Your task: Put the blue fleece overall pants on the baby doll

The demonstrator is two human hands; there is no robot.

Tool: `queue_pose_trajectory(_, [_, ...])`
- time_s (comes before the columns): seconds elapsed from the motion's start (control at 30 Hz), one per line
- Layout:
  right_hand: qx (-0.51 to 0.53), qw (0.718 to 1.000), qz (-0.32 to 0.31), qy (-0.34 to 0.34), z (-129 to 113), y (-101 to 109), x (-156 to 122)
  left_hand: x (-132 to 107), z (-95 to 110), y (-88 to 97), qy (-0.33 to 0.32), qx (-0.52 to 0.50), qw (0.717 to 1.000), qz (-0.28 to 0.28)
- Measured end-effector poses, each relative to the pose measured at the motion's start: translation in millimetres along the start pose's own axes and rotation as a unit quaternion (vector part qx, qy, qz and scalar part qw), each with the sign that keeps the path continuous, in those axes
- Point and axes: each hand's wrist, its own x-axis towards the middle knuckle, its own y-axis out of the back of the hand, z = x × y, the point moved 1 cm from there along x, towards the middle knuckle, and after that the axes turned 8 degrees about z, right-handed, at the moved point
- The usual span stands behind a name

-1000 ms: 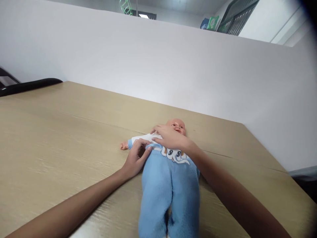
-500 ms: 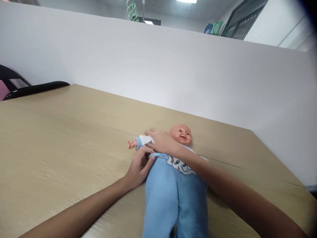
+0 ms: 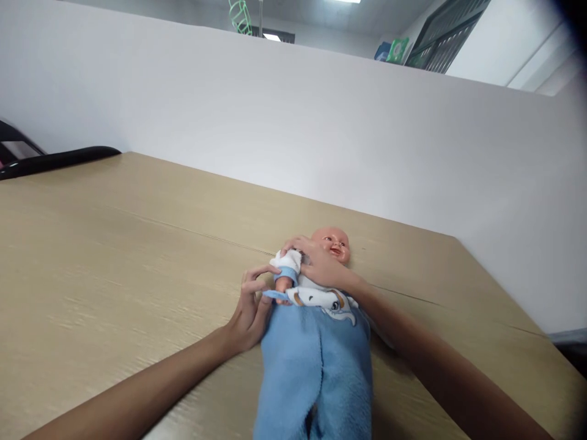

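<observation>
A baby doll point(image 3: 337, 244) lies on its back on the wooden table, head away from me. It wears a light blue plush garment point(image 3: 312, 360) with a white animal face on the front. My right hand point(image 3: 321, 263) reaches across its chest and grips the white sleeve point(image 3: 287, 260) with the blue cuff, the doll's arm inside. The doll's small hand sits behind the blue top edge of the garment. My left hand point(image 3: 257, 305), at the doll's left side in the picture, pinches that blue edge between thumb and fingers.
The pale wooden table point(image 3: 137, 256) spreads out around the doll, with a seam across it. A white partition point(image 3: 275, 122) rises along its far edge. A black chair back point(image 3: 59, 160) stands at the far left.
The doll's arm, stretched out to the left before, is now bent down against the body with its hand at the garment's edge. My left hand has pulled that edge outward.
</observation>
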Motion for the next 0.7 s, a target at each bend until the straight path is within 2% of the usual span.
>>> queue_pose_trajectory(0.1, [-0.051,0.998,-0.010,0.019,-13.5,-3.2,-4.5,5.9,-2.6,-2.2,0.123,-0.021,0.991,0.043])
queue_pose_trajectory(0.2, [-0.052,0.997,0.022,-0.051,-24.7,-0.1,-11.5,11.3,-2.1,-2.0,0.238,-0.037,0.969,0.054])
queue_pose_trajectory(0.27, [-0.036,0.990,0.022,-0.132,-31.7,3.6,-18.3,12.3,-1.4,-1.1,0.282,-0.057,0.956,0.055])
queue_pose_trajectory(0.33, [-0.040,0.982,-0.015,-0.183,-39.2,5.9,-25.7,11.1,-2.5,-0.4,0.322,-0.072,0.942,0.055])
queue_pose_trajectory(0.43, [-0.089,0.978,-0.048,-0.181,-47.6,4.9,-34.7,9.8,-9.1,-1.6,0.379,-0.100,0.917,0.073])
queue_pose_trajectory(0.53, [-0.092,0.977,-0.007,-0.191,-45.2,0.4,-40.0,14.5,-19.1,-6.3,0.435,-0.161,0.881,0.094])
queue_pose_trajectory(0.6, [-0.029,0.977,0.036,-0.208,-37.3,-2.6,-43.0,19.9,-25.0,-9.2,0.469,-0.196,0.856,0.090])
queue_pose_trajectory(0.63, [0.013,0.975,0.059,-0.214,-32.0,-3.9,-45.0,22.5,-27.4,-9.8,0.478,-0.204,0.851,0.080])
queue_pose_trajectory(0.7, [0.092,0.965,0.103,-0.221,-20.6,-5.8,-50.1,26.9,-31.1,-8.9,0.465,-0.198,0.862,0.048])
